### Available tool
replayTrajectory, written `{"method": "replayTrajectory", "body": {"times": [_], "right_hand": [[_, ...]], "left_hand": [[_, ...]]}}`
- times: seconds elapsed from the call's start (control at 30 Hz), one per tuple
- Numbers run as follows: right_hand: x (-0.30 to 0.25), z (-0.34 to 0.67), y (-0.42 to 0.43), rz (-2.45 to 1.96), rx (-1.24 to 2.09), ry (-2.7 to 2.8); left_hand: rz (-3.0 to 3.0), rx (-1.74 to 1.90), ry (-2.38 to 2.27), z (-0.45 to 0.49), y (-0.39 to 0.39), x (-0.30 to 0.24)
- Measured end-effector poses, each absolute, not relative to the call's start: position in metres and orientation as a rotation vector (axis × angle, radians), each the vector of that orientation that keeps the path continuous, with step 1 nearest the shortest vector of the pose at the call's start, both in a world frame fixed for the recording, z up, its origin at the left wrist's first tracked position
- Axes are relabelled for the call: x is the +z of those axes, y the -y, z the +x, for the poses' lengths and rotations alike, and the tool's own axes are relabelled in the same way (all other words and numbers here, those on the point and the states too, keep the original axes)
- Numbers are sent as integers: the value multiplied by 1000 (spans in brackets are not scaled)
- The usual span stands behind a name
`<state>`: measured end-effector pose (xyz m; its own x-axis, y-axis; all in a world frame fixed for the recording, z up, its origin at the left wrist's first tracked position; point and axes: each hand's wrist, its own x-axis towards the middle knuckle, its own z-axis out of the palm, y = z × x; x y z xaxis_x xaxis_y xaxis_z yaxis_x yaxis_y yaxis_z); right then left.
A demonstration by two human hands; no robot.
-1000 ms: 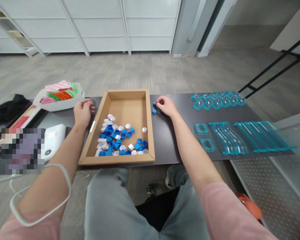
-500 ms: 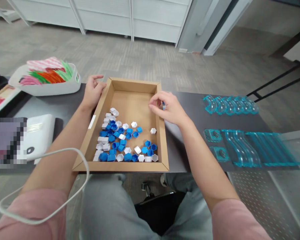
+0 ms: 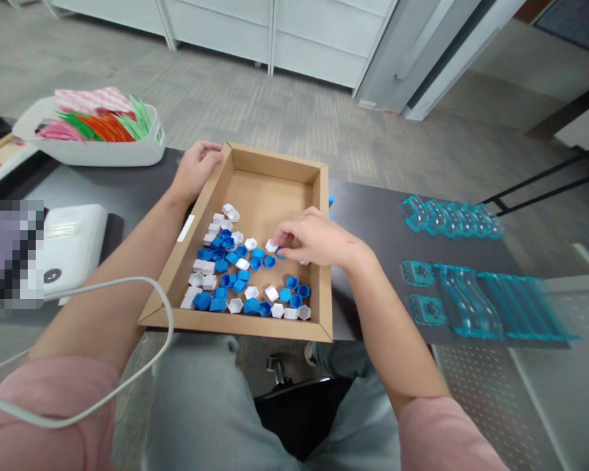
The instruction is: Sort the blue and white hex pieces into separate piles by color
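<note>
A shallow cardboard tray (image 3: 199, 316) holds many small white and blue hexagonal pieces, mostly in its near half. At the tray's far left corner, my left hand (image 3: 199, 169) rests against the outer wall, its fingers curled onto the rim. My right hand (image 3: 314, 239) reaches over the right wall into the tray. Its thumb and fingertips close around a blue hexagonal piece (image 3: 280, 252), mostly hidden by the fingers. Beside the fingertips lies a white hexagonal piece (image 3: 271, 246). Blue pieces (image 3: 331, 200) also show outside the tray, behind its right wall.
Clear teal plastic parts (image 3: 466, 301) lie in groups on the dark table (image 3: 363, 203) to the right. A white bin (image 3: 112, 155) of colourful strips stands at the back left, a white device (image 3: 73, 242) nearer. A white cable (image 3: 164, 307) loops over my left arm.
My right hand has moved from above the tray's right wall leftward and down into it, closing on a blue piece. My left hand stays at the far left corner. The view has shifted slightly.
</note>
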<state>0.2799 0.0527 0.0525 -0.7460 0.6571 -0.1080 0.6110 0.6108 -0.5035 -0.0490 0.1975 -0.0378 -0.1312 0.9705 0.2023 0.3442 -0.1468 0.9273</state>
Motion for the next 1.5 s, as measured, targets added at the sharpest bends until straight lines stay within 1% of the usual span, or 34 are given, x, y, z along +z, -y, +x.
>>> {"method": "replayTrajectory", "body": {"times": [0.1, 0.23, 0.3, 0.4, 0.53, 0.73, 1.0, 1.17, 1.27, 1.4, 1.5], "right_hand": [[51, 277, -51, -1059, 827, 2755], [46, 283, -55, -972, 948, 2678], [44, 292, -62, -912, 979, 2522], [37, 313, -79, -901, 878, 2171], [25, 347, -104, -1092, 732, 1877], [17, 371, -114, -1552, 472, 1700], [22, 370, -109, -1851, 539, 1749], [26, 376, -104, -1935, 643, 1842], [29, 379, -105, -1872, 565, 1800], [35, 361, -100, -1529, 391, 1732], [43, 334, -84, -1182, 528, 1938]], "left_hand": [[1505, 1287, -1518, -48, -196, -35], [1533, 1271, -1564, -46, -193, -32], [1529, 1264, -1614, -45, -191, -29], [1515, 1264, -1679, -43, -188, -26], [1509, 1276, -1700, -42, -185, -23], [1491, 1259, -1716, -41, -184, -21], [1450, 1231, -1770, -41, -187, -20], [1476, 1218, -1758, -44, -189, -23], [1475, 1227, -1746, -43, -189, -24], [1470, 1236, -1722, -40, -188, -23], [1479, 1238, -1691, -40, -188, -24]]}}
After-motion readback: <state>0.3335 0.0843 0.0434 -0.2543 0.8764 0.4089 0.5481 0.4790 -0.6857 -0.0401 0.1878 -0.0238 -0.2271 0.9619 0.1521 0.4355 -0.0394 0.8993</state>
